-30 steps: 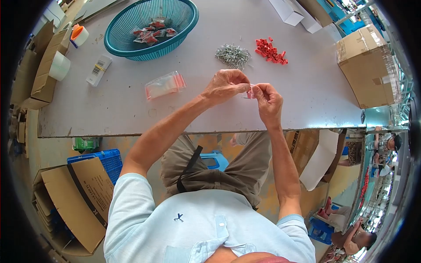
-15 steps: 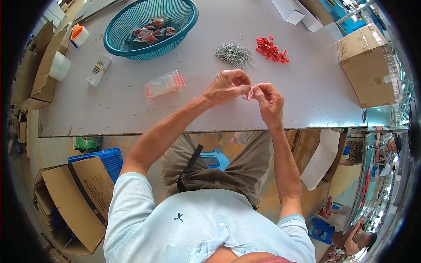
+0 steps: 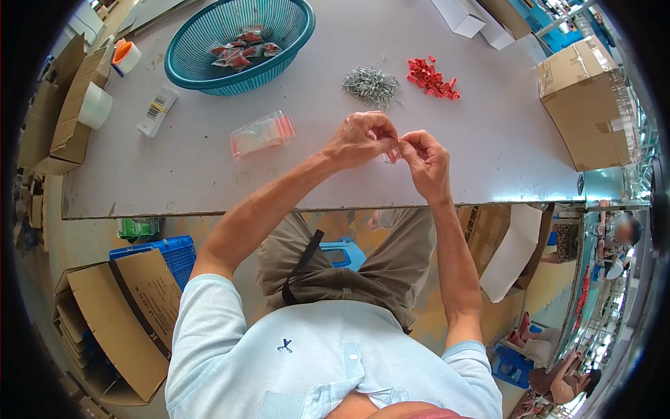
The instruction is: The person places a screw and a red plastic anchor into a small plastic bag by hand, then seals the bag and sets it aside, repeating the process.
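Note:
A small clear plastic bag [image 3: 391,157] with something red in it hangs between my two hands, above the near part of the table. My left hand [image 3: 359,142] pinches its top edge from the left, and my right hand [image 3: 428,164] pinches it from the right. The fingers partly cover the bag. Just beyond lie a pile of grey metal screws or nails [image 3: 370,86] and a heap of small red plastic pieces [image 3: 431,79]. Left of my hands is a stack of flat clear bags with red edges [image 3: 262,135].
A teal plastic basket [image 3: 188,75] with several filled bags [image 3: 241,52] stands at the back left. Tape rolls [image 3: 95,105], a white labelled packet [image 3: 158,112] and a carton [image 3: 70,129] are at the left. A taped cardboard box [image 3: 590,105] stands right. Other people appear at far right.
My hands have shifted very slightly left, with the fingertips closer together over the bag's top edge. The piles, basket and bag stack have stayed in place.

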The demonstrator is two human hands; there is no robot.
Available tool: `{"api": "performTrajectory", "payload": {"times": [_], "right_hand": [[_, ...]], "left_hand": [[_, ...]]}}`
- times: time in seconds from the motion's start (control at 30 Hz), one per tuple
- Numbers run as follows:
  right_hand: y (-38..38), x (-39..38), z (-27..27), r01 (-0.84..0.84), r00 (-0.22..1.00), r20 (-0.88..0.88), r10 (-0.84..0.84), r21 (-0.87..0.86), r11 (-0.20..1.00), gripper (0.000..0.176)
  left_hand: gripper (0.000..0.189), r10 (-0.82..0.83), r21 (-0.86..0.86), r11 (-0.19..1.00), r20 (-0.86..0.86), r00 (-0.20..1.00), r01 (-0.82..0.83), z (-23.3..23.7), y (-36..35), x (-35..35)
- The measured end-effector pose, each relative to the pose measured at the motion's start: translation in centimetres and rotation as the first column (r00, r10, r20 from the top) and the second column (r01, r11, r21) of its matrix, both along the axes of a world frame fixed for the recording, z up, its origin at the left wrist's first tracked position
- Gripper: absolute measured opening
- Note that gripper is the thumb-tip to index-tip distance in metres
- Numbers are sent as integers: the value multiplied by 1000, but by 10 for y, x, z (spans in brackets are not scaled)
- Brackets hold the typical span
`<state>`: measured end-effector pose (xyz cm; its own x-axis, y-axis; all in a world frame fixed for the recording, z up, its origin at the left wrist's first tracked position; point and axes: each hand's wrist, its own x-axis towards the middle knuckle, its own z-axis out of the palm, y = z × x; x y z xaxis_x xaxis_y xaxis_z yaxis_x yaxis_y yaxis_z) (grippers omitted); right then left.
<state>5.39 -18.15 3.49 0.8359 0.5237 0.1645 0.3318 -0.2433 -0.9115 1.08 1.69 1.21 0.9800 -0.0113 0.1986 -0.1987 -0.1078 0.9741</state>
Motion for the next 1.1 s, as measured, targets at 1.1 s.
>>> {"api": "performTrajectory", "payload": {"times": [1.1], "right_hand": [[28,22,71,-85,988,-120,100,128,988,7]], "left_hand": [[13,252,42,963,207,945,-266,3,7,-5]]}}
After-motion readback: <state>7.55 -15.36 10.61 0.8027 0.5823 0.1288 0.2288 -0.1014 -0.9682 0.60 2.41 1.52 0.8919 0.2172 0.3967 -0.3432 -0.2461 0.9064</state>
